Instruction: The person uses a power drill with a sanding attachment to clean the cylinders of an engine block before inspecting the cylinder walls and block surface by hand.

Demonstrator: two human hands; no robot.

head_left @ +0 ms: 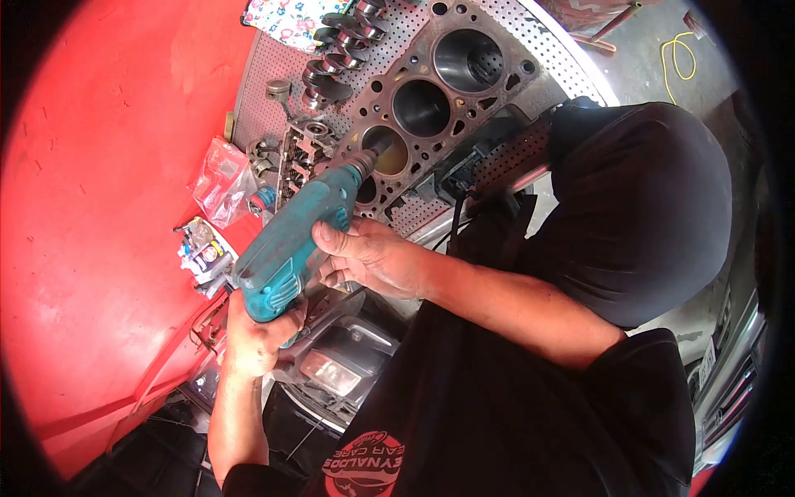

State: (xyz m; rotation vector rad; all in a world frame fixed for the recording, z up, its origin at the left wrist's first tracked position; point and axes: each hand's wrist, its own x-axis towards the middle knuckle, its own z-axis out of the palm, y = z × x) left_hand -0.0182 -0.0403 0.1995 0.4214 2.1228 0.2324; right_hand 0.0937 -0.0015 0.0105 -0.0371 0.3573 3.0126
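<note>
Car workshop: engine block point(421, 108), crankshaft point(331, 62)

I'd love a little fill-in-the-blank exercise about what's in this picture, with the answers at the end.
1. The left hand and right hand hold a power drill whose casing is coloured ____.
2. The drill points toward an engine block with several large round ____.
3. The cloth near the top is printed with ____.
4. The broad surface on the picture's left is coloured ____.

Missing words: teal; holes; flowers; red.
</note>
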